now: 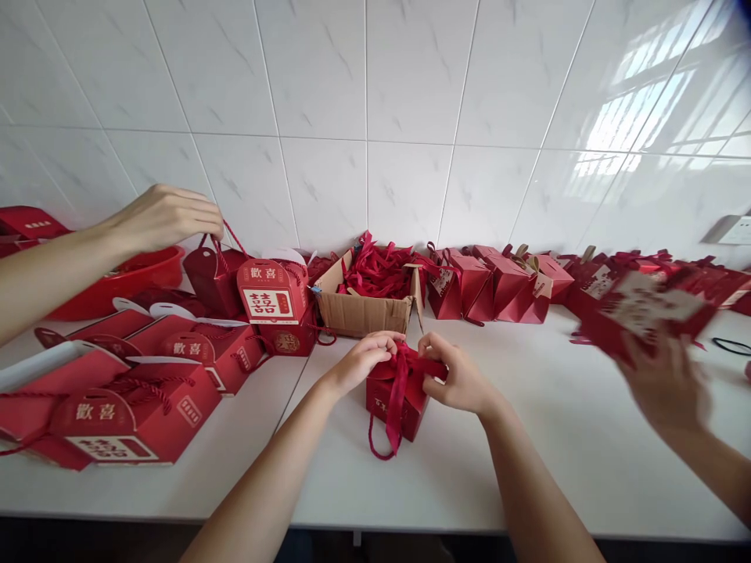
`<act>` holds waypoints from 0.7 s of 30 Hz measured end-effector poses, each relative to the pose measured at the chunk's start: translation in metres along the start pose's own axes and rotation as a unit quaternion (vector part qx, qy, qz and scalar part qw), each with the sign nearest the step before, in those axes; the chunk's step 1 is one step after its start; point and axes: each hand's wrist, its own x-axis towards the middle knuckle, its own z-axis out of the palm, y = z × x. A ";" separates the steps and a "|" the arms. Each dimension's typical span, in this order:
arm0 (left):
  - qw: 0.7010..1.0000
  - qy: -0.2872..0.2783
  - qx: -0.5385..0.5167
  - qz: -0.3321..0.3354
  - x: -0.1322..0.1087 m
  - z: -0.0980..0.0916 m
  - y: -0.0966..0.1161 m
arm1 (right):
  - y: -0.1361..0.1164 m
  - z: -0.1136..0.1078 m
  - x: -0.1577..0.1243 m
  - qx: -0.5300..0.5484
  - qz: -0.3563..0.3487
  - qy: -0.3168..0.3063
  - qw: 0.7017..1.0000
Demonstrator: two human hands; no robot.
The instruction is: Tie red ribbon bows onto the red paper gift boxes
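Note:
A small red gift box (411,407) stands on the white table (528,469) in front of me. My left hand (359,361) pinches the red ribbon (399,395) at the box's top from the left side. My right hand (458,377) grips the same ribbon and the box top from the right. Both hands have their fingers closed. A loop of ribbon and a red cord hang down the front of the box.
A cardboard carton (361,309) of red ribbons sits behind the box. Finished red boxes (134,407) lie at the left, more (498,285) line the wall at the right. Another person's hand (164,215) holds a box cord at the left; another's hand (666,383) lifts a blurred box at the right.

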 end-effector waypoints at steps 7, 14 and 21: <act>1.000 -0.001 0.001 0.002 0.000 0.001 0.002 | 0.008 0.003 0.001 -0.009 0.004 0.068 0.998; 1.000 -0.002 0.005 0.007 0.001 0.001 0.004 | 0.009 0.003 0.004 -0.045 -0.012 0.146 0.988; 1.000 -0.009 0.009 0.016 0.000 0.000 0.003 | 0.014 0.006 0.008 -0.034 0.036 0.186 0.981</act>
